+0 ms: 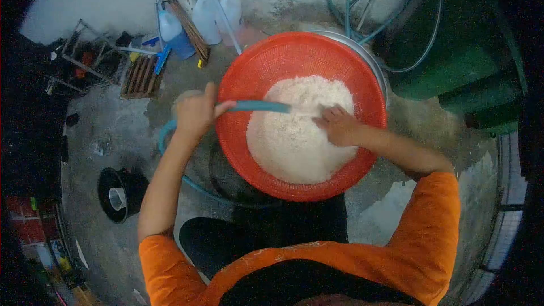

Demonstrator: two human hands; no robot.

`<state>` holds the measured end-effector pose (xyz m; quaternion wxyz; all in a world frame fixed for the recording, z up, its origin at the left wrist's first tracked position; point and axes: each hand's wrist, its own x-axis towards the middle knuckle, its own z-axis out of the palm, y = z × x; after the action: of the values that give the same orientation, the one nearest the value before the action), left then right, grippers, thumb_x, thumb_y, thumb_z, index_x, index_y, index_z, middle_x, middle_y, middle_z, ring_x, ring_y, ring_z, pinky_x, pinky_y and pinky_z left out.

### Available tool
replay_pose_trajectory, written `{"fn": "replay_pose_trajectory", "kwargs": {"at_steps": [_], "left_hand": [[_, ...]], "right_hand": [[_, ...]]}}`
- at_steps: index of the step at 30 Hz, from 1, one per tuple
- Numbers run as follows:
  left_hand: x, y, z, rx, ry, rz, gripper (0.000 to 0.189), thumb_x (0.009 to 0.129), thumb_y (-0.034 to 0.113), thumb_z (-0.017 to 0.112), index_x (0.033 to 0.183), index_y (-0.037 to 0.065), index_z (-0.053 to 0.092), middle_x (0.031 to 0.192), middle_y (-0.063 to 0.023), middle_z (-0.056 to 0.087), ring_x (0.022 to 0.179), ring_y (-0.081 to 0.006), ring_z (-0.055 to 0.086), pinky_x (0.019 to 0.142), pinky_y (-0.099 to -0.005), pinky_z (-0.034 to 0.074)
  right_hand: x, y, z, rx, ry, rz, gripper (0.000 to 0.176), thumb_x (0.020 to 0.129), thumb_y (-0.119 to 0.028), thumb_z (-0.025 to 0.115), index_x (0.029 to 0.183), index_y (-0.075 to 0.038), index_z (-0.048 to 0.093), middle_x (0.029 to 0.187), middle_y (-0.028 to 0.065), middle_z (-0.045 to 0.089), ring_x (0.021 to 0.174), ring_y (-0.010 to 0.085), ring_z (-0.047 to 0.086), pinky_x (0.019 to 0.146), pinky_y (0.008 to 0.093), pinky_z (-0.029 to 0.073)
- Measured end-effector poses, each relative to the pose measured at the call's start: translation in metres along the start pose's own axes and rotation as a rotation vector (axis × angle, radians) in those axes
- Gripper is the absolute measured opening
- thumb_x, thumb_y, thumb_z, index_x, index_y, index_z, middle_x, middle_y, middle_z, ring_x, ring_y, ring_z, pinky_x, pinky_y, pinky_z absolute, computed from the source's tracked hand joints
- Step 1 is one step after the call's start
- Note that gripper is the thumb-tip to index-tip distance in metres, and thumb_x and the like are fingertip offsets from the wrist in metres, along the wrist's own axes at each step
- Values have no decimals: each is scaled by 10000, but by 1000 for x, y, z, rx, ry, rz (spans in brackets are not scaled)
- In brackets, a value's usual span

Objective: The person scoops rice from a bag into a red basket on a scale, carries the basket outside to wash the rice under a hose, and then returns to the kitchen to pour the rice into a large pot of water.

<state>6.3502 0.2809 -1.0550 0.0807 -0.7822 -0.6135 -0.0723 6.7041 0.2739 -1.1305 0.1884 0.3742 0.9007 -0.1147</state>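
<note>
My left hand (195,114) is closed around a green hose (258,105) near its end, left of a red plastic colander (243,161). The hose end points right over a mound of white rice (294,147) in the colander, and a pale stream of water (305,111) seems to run from it. On the right side of the mound lies my right hand (338,127), fingers partly spread and touching the rice, a little blurred. A metal basin (378,68) shows its rim behind and below the colander.
At the back wall stand plastic jugs (207,20), a stick broom (184,20) and a blue squeegee (162,59). A black bucket (116,195) with a white cup (117,198) is at left. Green bins (459,73) and a coiled hose (391,22) stand at right.
</note>
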Motion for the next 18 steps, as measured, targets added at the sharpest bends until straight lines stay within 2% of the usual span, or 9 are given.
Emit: {"fn": "replay_pose_trajectory", "kwargs": {"at_steps": [3, 5, 7, 9, 10, 13, 15, 17, 18], "left_hand": [[-8, -7, 2, -74, 2, 109, 585, 735, 612, 485, 936, 63, 509, 563, -167, 552, 561, -325, 590, 450, -427, 437], [-10, -9, 4, -131, -9, 158, 594, 740, 604, 489, 961, 53, 499, 572, -172, 556, 570, -329, 591, 463, -426, 444], [-5, -9, 8, -160, 32, 34, 654, 741, 604, 488, 1005, 6, 492, 602, -183, 568, 592, -353, 590, 495, -425, 458], [5, -2, 4, -192, -12, -28, 676, 746, 600, 485, 1029, -13, 486, 639, -197, 577, 624, -360, 592, 527, -430, 462], [11, 3, 2, -224, -50, -88, 697, 752, 597, 483, 1054, -32, 480, 675, -211, 586, 656, -368, 594, 558, -435, 466], [21, 15, 2, -229, -52, -111, 708, 748, 593, 499, 1088, -28, 470, 732, -241, 588, 722, -377, 592, 620, -454, 458], [23, 11, 4, -282, -61, -139, 704, 741, 602, 507, 1058, -27, 491, 767, -248, 589, 755, -379, 588, 651, -456, 454], [26, 5, 2, -328, -65, -168, 701, 734, 610, 515, 1028, -26, 513, 802, -254, 591, 788, -382, 585, 682, -458, 449], [28, 3, 1, -364, -172, -190, 684, 736, 616, 510, 997, -16, 544, 817, -250, 594, 801, -381, 585, 702, -451, 447]], "right_hand": [[4, 2, 1, -68, -80, -8, 537, 766, -168, 452, 1280, -48, 351, 1288, 214, 350, 1202, 344, 322, 1045, 463, 180], [10, 4, 7, -6, -36, -38, 513, 774, -183, 458, 1268, -67, 378, 1292, 201, 352, 1200, 342, 325, 1036, 460, 199], [12, 2, 14, 61, 3, -70, 491, 782, -197, 464, 1256, -87, 405, 1295, 188, 354, 1198, 339, 328, 1027, 457, 218], [8, -4, 9, 227, 126, -136, 434, 763, -167, 496, 1184, -65, 461, 1252, 158, 413, 1188, 290, 359, 1040, 387, 216], [9, -4, 9, 224, 121, -137, 434, 763, -167, 496, 1184, -65, 461, 1252, 158, 413, 1188, 290, 359, 1040, 387, 216], [11, 2, 5, 229, 148, -200, 336, 768, -177, 515, 1086, -68, 522, 1161, 145, 484, 1117, 302, 422, 992, 393, 286], [16, 7, -2, 313, 48, -124, 284, 770, -207, 528, 1000, -42, 546, 1072, 156, 518, 1028, 306, 477, 914, 414, 352], [36, 32, 16, 265, 97, -62, 302, 781, -266, 523, 977, -39, 560, 1093, 180, 495, 1031, 330, 462, 890, 431, 371], [41, 36, 15, 218, 146, 7, 336, 792, -325, 518, 954, -35, 574, 1114, 205, 472, 1034, 355, 448, 866, 449, 390]]}}
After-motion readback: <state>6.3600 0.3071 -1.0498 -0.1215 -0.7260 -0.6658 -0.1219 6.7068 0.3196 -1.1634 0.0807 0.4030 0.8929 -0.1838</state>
